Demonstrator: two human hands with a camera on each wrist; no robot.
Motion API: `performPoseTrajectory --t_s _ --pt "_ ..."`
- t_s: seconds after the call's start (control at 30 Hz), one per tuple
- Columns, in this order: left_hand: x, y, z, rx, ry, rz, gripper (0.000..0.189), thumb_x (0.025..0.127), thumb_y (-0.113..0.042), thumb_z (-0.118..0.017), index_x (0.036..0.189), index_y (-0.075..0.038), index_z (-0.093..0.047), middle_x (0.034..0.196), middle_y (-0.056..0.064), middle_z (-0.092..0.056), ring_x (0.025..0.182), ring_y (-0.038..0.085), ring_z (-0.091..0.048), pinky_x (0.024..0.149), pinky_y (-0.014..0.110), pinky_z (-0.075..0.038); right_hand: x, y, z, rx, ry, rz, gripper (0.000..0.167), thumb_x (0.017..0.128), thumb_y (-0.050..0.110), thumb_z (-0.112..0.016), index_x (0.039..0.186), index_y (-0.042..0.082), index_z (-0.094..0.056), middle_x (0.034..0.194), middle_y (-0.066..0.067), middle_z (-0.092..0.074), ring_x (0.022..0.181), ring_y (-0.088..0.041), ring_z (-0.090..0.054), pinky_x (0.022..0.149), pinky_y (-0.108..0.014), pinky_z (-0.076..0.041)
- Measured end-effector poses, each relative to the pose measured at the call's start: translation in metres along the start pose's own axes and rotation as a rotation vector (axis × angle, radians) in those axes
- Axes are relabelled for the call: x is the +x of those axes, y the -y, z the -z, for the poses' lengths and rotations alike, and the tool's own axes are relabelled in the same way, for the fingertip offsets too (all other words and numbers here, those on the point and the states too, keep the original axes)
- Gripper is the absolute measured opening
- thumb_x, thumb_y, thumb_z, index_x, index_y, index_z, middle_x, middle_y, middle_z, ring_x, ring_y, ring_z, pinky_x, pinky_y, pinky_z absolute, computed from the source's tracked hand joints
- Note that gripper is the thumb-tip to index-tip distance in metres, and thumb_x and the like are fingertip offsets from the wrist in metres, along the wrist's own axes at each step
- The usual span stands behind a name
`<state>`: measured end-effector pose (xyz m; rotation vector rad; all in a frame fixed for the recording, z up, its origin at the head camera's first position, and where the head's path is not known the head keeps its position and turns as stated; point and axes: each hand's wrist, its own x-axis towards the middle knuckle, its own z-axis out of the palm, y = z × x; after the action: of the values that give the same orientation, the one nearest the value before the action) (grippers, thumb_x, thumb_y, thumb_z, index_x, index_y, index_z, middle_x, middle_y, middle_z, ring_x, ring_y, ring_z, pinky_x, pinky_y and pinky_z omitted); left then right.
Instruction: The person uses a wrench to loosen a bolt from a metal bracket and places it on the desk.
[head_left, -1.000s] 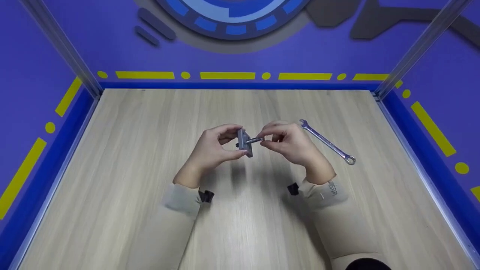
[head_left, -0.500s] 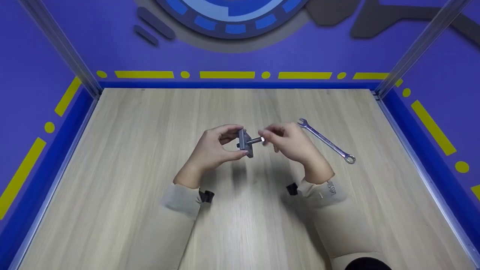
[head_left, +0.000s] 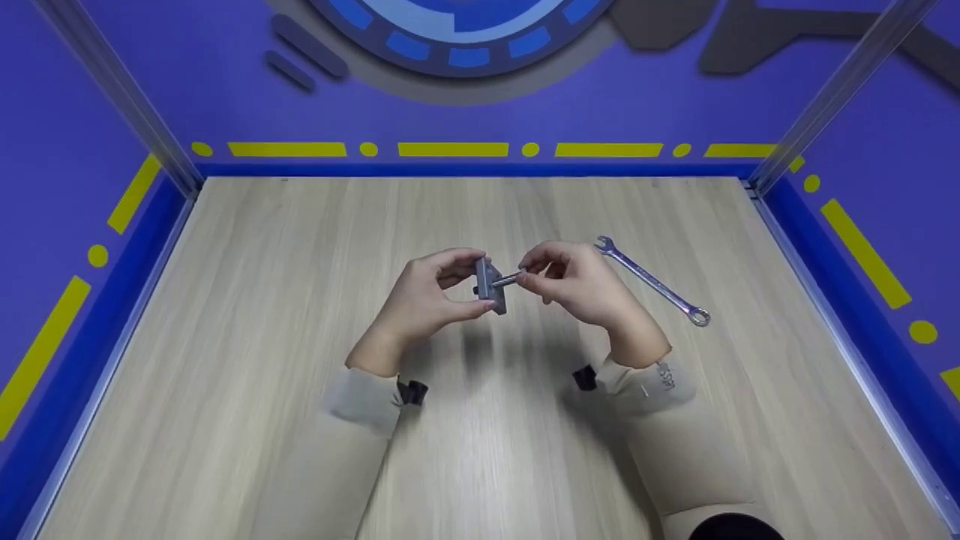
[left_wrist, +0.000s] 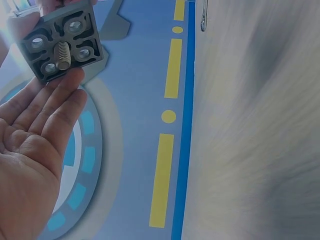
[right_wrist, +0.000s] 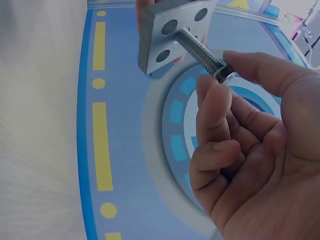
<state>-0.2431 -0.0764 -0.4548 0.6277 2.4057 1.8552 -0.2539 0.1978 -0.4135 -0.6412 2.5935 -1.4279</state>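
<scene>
My left hand (head_left: 431,292) holds a square grey metal plate (head_left: 483,279) on edge above the table, gripping opposite edges between thumb and fingers. Holes near its corners show in the left wrist view, around a threaded bolt end (left_wrist: 62,56) sticking out of the ribbed face. From the smooth face, the long threaded shank of the bolt (right_wrist: 199,51) runs toward my right hand (head_left: 577,281). In the right wrist view, the thumb and index finger of that hand pinch the bolt's hex head. The other right fingers are curled below.
A combination wrench (head_left: 652,280) lies aslant on the wooden table (head_left: 300,247), to the right of my right hand. Blue panels (head_left: 480,124) with yellow markings enclose the table's back and sides. Metal posts stand at the back corners.
Half a second ago my right fingers were blurred and apart from the bolt head, leaving it exposed. Now they pinch it again. The left hand and plate have barely moved.
</scene>
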Motion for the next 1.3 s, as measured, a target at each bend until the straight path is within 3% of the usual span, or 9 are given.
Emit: performPoseTrajectory --t_s 0.23,0.37,0.53,0.67,0.73,0.8,1.03,1.13,1.3 --pt "-0.0004 -0.001 0.0026 -0.013 -0.011 0.005 0.07 0.085 -0.016 -0.102 0.148 -0.006 -0.072 0.138 0.008 -0.08 0.135 0.026 -0.076 0.123 0.031 -0.06 -0.0002 -0.0004 0.0004 -0.02 -0.025 0.171 0.019 0.096 -0.003 -0.082 0.111 0.008 -0.084 0.116 -0.009 -0.078 0.081 -0.016 -0.064 0.068 -0.02 -0.05" --pt "-0.0009 -0.0021 0.0032 -0.01 -0.01 0.013 0.07 0.086 -0.017 -0.101 0.148 -0.005 -0.071 0.138 0.007 -0.08 0.135 0.025 -0.076 0.123 0.029 -0.06 0.0002 0.0 0.0019 -0.011 -0.019 0.182 0.02 0.095 -0.004 -0.083 0.111 0.009 -0.085 0.118 -0.01 -0.078 0.082 -0.016 -0.064 0.07 -0.019 -0.05" --pt "-0.0004 -0.0023 0.0024 -0.005 -0.003 0.014 0.069 0.086 -0.016 -0.101 0.148 -0.007 -0.072 0.137 0.007 -0.08 0.135 0.024 -0.076 0.123 0.029 -0.059 0.0015 0.001 0.0026 -0.019 -0.021 0.033 0.02 0.105 0.023 -0.082 0.121 0.011 -0.084 0.109 -0.006 -0.081 0.08 -0.02 -0.065 0.065 -0.023 -0.052" --pt "0.0 -0.0019 0.0004 -0.011 0.0 0.008 0.071 0.084 -0.014 -0.102 0.147 -0.006 -0.072 0.138 0.008 -0.08 0.135 0.025 -0.076 0.123 0.03 -0.059 0.0046 -0.0004 -0.0022 0.003 -0.018 -0.133 0.044 0.114 0.045 -0.068 0.096 0.008 -0.084 0.079 -0.003 -0.077 0.064 -0.019 -0.064 0.058 -0.025 -0.052" --pt "-0.0002 -0.0018 -0.0004 -0.008 0.003 0.007 0.072 0.084 -0.014 -0.102 0.148 -0.004 -0.071 0.138 0.009 -0.08 0.135 0.026 -0.076 0.123 0.03 -0.059 0.0052 -0.0003 -0.0041 0.008 0.005 -0.185 0.055 0.114 0.051 -0.065 0.082 0.009 -0.081 0.067 0.0 -0.072 0.056 -0.017 -0.061 0.054 -0.024 -0.05" --pt "-0.0005 -0.0014 -0.001 -0.006 0.006 0.008 0.073 0.084 -0.014 -0.102 0.148 -0.003 -0.071 0.138 0.008 -0.08 0.135 0.026 -0.076 0.124 0.031 -0.059 0.0054 -0.0005 -0.0052 0.012 0.03 -0.197 0.056 0.114 0.05 -0.066 0.078 0.009 -0.079 0.063 0.002 -0.068 0.053 -0.015 -0.059 0.052 -0.024 -0.052" --pt "-0.0005 -0.0002 0.0 0.01 -0.002 0.006 0.069 0.086 -0.016 -0.101 0.148 -0.008 -0.072 0.137 0.005 -0.081 0.135 0.024 -0.076 0.124 0.031 -0.059 0.0032 -0.0002 -0.0023 -0.026 0.024 -0.077 0.019 0.108 0.027 -0.079 0.107 0.009 -0.085 0.087 -0.003 -0.076 0.069 -0.016 -0.065 0.057 -0.022 -0.051" --pt "-0.0005 0.0003 0.0008 0.011 -0.004 0.004 0.069 0.086 -0.015 -0.101 0.148 -0.007 -0.072 0.137 0.006 -0.081 0.136 0.026 -0.076 0.124 0.031 -0.059 0.0019 0.0009 -0.0012 -0.028 0.005 -0.016 0.016 0.103 0.016 -0.084 0.116 0.007 -0.085 0.093 -0.007 -0.079 0.071 -0.015 -0.065 0.057 -0.021 -0.051" --pt "-0.0002 0.0011 0.002 0.007 -0.002 -0.01 0.07 0.086 -0.015 -0.101 0.149 -0.005 -0.071 0.139 0.009 -0.08 0.136 0.027 -0.076 0.124 0.032 -0.059 0.0003 0.0004 -0.0013 -0.068 -0.04 0.126 0.019 0.097 0.002 -0.086 0.114 0.01 -0.086 0.109 -0.008 -0.081 0.08 -0.014 -0.066 0.067 -0.02 -0.051"
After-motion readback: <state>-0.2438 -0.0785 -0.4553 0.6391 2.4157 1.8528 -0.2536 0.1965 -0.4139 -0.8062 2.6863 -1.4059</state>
